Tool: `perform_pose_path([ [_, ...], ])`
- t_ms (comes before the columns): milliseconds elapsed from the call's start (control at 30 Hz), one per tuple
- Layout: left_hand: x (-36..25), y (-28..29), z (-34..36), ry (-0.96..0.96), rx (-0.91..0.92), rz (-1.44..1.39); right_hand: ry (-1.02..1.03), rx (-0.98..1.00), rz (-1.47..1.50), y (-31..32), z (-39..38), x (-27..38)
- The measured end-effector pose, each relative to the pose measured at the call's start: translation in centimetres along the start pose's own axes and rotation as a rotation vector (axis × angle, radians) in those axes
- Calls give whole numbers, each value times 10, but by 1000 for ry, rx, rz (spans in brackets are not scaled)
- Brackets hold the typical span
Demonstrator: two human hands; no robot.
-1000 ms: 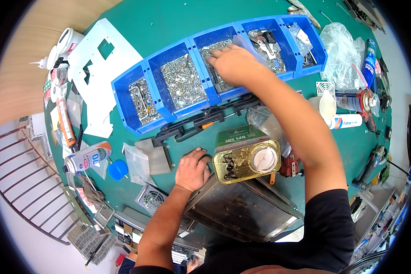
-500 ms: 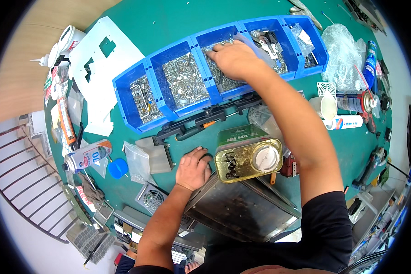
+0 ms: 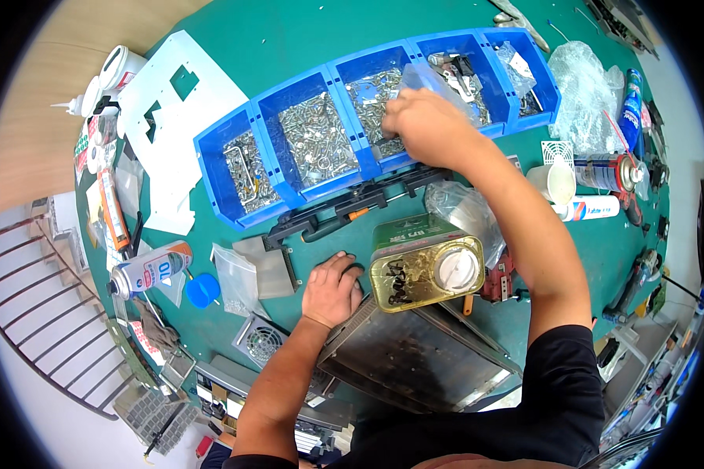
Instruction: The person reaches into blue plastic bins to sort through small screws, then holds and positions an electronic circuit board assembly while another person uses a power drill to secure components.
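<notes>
My right hand (image 3: 424,123) reaches into the middle compartment of a blue parts bin (image 3: 293,195), over the loose screws (image 3: 371,86). Its fingers are curled down close to the compartment's front right side, and what they pinch is hidden. A clear plastic bag (image 3: 430,78) hangs over the divider just beyond this hand. On the green tabletop (image 3: 332,238) my left hand (image 3: 332,291) lies with fingers stretched out, beside the corner of a dark metal case (image 3: 414,352). A green and gold metal can (image 3: 403,281) with a white cap stands on the case's far edge.
A black rail-like part (image 3: 352,205) lies along the bin's front. To the left are a spray can (image 3: 152,267), a blue lid (image 3: 202,288) and a fan (image 3: 260,341). On the right stand a paper cup (image 3: 557,183), another spray can (image 3: 606,172) and bubble wrap (image 3: 587,102).
My right hand has moved right and nearer to me within the middle compartment, uncovering screws on its far left. My left hand stays where it was.
</notes>
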State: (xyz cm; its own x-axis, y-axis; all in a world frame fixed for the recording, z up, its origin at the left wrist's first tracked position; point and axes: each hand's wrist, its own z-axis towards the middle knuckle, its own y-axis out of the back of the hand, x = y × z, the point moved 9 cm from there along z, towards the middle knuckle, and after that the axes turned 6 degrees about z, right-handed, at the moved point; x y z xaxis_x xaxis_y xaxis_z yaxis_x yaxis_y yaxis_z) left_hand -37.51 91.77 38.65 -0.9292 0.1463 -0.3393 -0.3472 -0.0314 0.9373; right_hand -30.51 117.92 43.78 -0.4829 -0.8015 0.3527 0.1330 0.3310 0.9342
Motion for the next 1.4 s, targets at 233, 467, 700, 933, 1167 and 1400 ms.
perform_pose_path([
  [233, 0, 0, 0, 4, -12, -3, -57, 120, -26, -21, 20, 3],
  [467, 1, 1, -3, 9, -21, -4, -107, -160, 30, 11, 32, -17],
  [700, -1, 2, 2, -6, -24, -1, 48, -375, -79, 7, 27, -14],
  [933, 0, 1, -1, 7, -25, -1, -175, 361, -47, -17, 39, -9],
  [1167, 0, 1, -1, -2, -27, 4, -116, 15, 13, -1, 49, -22],
  [1400, 0, 1, 0, 7, -17, 1, -148, 304, -123, -26, 45, -9],
])
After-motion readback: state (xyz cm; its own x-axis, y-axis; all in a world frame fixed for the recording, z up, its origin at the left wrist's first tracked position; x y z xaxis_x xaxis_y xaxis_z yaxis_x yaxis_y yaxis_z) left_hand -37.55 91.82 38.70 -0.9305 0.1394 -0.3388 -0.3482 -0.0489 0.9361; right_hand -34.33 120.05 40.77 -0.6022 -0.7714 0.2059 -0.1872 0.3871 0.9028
